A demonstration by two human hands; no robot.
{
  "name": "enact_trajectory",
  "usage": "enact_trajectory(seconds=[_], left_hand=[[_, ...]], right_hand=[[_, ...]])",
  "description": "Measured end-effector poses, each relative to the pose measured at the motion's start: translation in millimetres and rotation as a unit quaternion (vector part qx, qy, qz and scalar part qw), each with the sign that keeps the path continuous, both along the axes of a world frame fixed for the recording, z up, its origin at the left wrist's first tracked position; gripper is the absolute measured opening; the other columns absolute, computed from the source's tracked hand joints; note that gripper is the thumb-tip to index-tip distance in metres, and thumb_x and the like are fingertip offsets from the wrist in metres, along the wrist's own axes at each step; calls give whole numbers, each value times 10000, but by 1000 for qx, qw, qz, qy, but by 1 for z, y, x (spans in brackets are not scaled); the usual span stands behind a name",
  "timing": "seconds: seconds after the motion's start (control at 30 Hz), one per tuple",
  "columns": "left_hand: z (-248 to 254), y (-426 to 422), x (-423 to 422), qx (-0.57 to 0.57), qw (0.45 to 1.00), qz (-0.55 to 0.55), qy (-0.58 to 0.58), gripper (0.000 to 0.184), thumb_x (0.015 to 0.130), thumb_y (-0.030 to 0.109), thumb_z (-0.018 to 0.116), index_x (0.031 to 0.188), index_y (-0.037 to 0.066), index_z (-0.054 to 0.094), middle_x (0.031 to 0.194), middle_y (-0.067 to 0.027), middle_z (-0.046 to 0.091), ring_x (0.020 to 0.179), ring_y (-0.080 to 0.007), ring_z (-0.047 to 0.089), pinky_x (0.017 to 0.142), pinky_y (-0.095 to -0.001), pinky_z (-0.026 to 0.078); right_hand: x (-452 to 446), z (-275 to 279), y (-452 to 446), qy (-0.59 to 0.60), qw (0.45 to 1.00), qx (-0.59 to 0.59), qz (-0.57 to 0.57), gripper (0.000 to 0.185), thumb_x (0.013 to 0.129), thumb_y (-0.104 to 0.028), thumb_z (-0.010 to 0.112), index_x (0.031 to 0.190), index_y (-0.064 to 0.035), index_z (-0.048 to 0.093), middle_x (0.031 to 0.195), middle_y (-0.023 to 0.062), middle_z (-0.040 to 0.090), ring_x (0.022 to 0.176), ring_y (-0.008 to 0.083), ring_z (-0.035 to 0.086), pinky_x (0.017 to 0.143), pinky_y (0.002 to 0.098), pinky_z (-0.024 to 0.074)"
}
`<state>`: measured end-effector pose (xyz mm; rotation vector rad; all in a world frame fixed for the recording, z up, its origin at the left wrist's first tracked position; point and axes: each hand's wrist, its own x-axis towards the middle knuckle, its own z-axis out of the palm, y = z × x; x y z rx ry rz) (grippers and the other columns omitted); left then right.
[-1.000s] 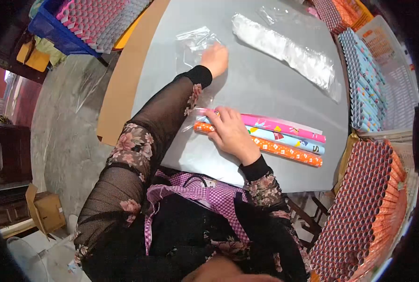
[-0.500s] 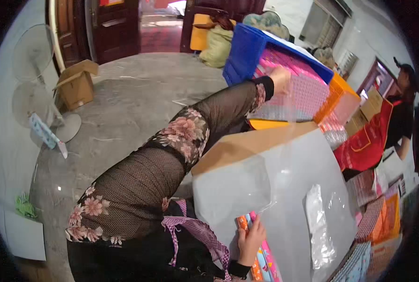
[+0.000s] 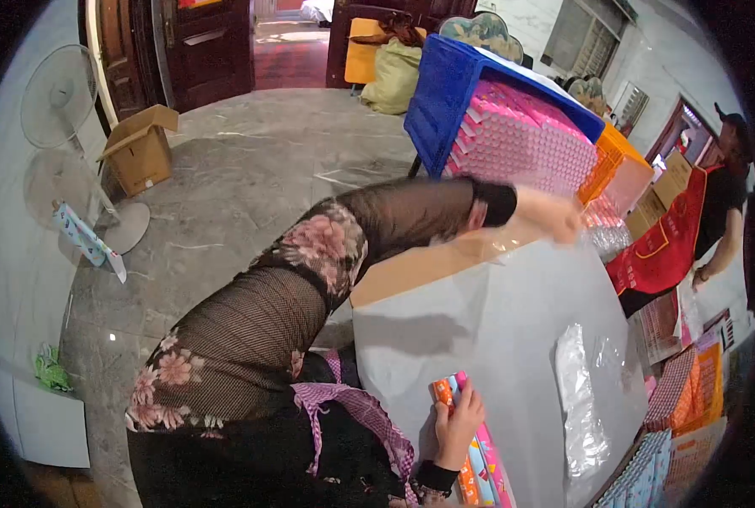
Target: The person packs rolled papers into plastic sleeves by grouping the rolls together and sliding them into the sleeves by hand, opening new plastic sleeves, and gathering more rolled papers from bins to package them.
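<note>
My right hand point(image 3: 460, 430) is wrapped round a small bundle of patterned wrapping paper rolls point(image 3: 489, 461) in orange, light blue and pink, on the grey-white tabletop point(image 3: 521, 339). My left hand point(image 3: 551, 216), at the end of a black mesh sleeve with flowers, is smeared by motion above the table's far edge. Its fingers cannot be made out. Some clear plastic film point(image 3: 500, 245) shows faintly below that wrist. To the right of the rolls lies a flat stack of clear plastic sleeves point(image 3: 579, 402).
Beyond the table a blue crate point(image 3: 437, 110) holds many pink rolls point(image 3: 521, 140), beside an orange crate point(image 3: 619, 173). Another person in a red apron point(image 3: 669, 237) stands at the right. More bundled rolls point(image 3: 640, 470) lie at the lower right. A cardboard box point(image 3: 140, 157) and fan point(image 3: 60, 102) stand left.
My left hand has swept down and right from in front of the blue crate to over the table. The clear film stretched between my hands no longer shows there. My right hand keeps the rolls.
</note>
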<state>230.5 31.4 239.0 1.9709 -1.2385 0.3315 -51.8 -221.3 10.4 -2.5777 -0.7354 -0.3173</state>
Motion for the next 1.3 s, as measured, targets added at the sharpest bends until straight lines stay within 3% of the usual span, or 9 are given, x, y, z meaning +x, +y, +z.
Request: enact_trajectory(seconds=[0.1, 0.2, 0.37, 0.4, 0.5, 0.77, 1.0, 1.17, 1.3], left_hand=[[-85, -38, -33, 168, 984, 48, 37, 212, 851, 206, 589, 845, -2, 631, 790, -156, 665, 708, -258, 607, 671, -416, 482], [-136, -43, -70, 184, 971, 85, 125, 199, 814, 189, 587, 813, -10, 600, 744, -201, 635, 653, -308, 582, 620, -451, 453], [-204, -67, -113, 53, 957, 151, 240, 132, 785, 109, 589, 763, -19, 563, 688, -209, 598, 602, -270, 551, 591, -432, 444], [-214, -71, -122, -2, 965, 163, 206, 136, 793, 113, 571, 777, -20, 594, 715, -258, 618, 651, -390, 614, 595, -482, 454], [-214, -68, -148, -35, 963, 145, 224, 152, 820, 135, 577, 800, -15, 590, 761, -234, 636, 703, -412, 623, 635, -471, 478], [-206, -51, -161, 61, 939, 71, 330, 267, 853, 247, 678, 775, 12, 579, 673, -52, 584, 643, -122, 526, 581, -320, 442], [-191, -40, -166, 91, 889, -44, 446, 258, 877, 248, 695, 858, 23, 571, 768, -7, 575, 724, -89, 520, 598, -287, 423], [-178, -31, -166, 134, 871, -149, 449, 305, 922, 223, 657, 1147, 18, 679, 927, -16, 656, 843, -90, 594, 735, -243, 489], [-174, -19, -168, 65, 845, -61, 527, 241, 951, 200, 629, 1080, 6, 691, 912, 1, 652, 826, -77, 590, 730, -243, 487]], right_hand=[[-5, 10, 3, 27, 999, -6, -15, 710, 771, -166, 688, 1423, -30, 441, 1252, 220, 539, 1128, 405, 501, 997, 491, 391], [-4, 4, 4, 59, 998, -13, -25, 697, 791, -181, 676, 1427, -25, 438, 1271, 214, 539, 1128, 405, 503, 991, 483, 393], [0, 19, 9, 20, 1000, 0, -15, 673, 819, -187, 672, 1428, -30, 434, 1246, 214, 534, 1126, 401, 504, 988, 484, 402], [-2, 17, 8, 19, 1000, -3, -15, 673, 830, -211, 668, 1433, -30, 433, 1275, 212, 535, 1138, 397, 502, 990, 480, 397], [-2, 18, 13, 19, 999, 24, -22, 729, 805, -216, 692, 1449, -21, 411, 1267, 210, 542, 1139, 400, 507, 994, 474, 396], [6, 26, 18, 37, 997, 44, -44, 872, 755, -192, 735, 1498, -5, 320, 1246, 198, 565, 1093, 383, 525, 980, 459, 400], [6, 29, 16, 36, 997, 56, -45, 924, 726, -171, 754, 1515, -20, 297, 1161, 196, 586, 1043, 368, 534, 953, 447, 408], [7, 25, 16, 42, 996, 63, -44, 850, 740, -191, 759, 1471, -32, 358, 1228, 192, 568, 1108, 373, 529, 975, 456, 406], [6, 26, 14, 43, 998, 31, -34, 703, 765, -208, 749, 1384, -35, 463, 1285, 197, 550, 1163, 391, 511, 1000, 466, 398]])
